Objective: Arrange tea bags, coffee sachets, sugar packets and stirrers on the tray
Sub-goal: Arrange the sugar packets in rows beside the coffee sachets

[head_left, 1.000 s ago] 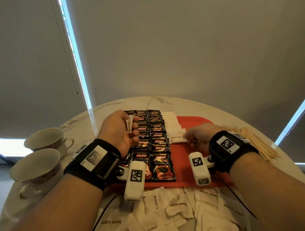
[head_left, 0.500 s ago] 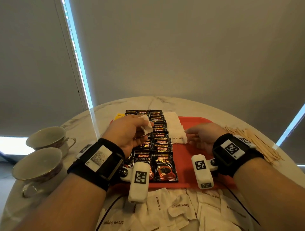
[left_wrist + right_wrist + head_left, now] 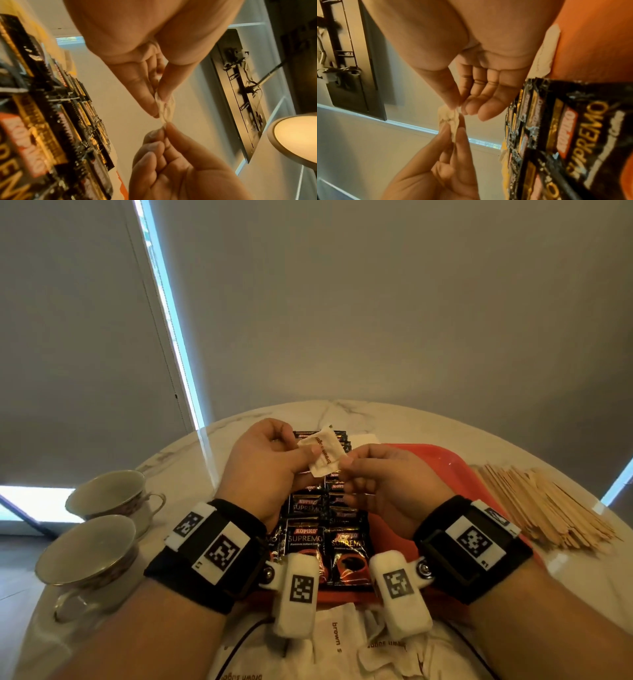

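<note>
Above the red tray [image 3: 445,470], both hands hold one white brown sugar packet [image 3: 323,455]. My left hand [image 3: 298,453] pinches its left edge between thumb and fingers. At the opposite corner, my right hand [image 3: 349,463] pinches it with thumb and forefinger. The left wrist view shows the packet [image 3: 166,109] crumpled between the left hand [image 3: 159,102] and the right hand [image 3: 163,129]. The right wrist view shows that same pinch [image 3: 458,106]. Black coffee sachets [image 3: 310,539] lie in overlapping rows on the tray. Beyond the hands a row of white sugar packets [image 3: 366,438] is partly hidden.
A pile of wooden stirrers [image 3: 548,508] lies on the marble table right of the tray. Several loose sugar packets [image 3: 342,642] are scattered at the near edge. Two teacups [image 3: 113,494] [image 3: 85,549] stand at the left.
My left hand has carried its sugar packet up and to the right. My right hand has left the sugar row on the tray and taken hold of the packet's other end.
</note>
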### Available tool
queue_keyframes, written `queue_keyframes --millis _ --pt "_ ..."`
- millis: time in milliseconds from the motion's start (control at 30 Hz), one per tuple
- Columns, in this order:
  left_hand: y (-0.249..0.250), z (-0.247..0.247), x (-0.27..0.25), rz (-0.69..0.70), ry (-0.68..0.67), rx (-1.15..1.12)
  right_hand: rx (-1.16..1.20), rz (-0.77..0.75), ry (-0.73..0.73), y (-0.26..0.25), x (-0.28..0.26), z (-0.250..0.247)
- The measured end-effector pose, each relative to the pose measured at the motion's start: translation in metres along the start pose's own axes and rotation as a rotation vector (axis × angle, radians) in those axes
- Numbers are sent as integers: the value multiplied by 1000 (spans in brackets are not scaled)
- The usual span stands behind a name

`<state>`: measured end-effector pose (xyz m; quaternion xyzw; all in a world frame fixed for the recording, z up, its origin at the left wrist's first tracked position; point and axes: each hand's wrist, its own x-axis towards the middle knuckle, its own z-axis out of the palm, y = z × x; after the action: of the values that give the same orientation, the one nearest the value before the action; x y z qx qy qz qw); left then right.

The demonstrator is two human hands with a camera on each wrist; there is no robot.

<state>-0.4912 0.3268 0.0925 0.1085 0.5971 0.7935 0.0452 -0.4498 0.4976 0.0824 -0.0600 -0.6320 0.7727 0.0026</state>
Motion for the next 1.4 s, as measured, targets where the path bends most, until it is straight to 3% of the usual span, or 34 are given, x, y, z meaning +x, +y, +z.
queue_keyframes --millis 167,367,600,800,1067,1200,1400 --pt "-1 2 -3 106 -29 222 126 -17 6 -2 -1 2" --pt "7 -5 -6 112 -122 433 -36 -45 -79 -1 -3 0" --pt "7 3 -9 16 -98 293 168 -80 -52 -5 -4 -1" --pt "21 13 -11 -62 -194 587 -53 -60 -7 -11 -3 -8" --pt "47 18 -1 -257 -136 445 -89 -52 83 -24 -5 -23" --pt "47 29 5 -263 -157 503 -350 -95 126 -32 -5 -35" --pt "31 50 23 -172 -138 660 -407 82 239 -41 -1 -58"
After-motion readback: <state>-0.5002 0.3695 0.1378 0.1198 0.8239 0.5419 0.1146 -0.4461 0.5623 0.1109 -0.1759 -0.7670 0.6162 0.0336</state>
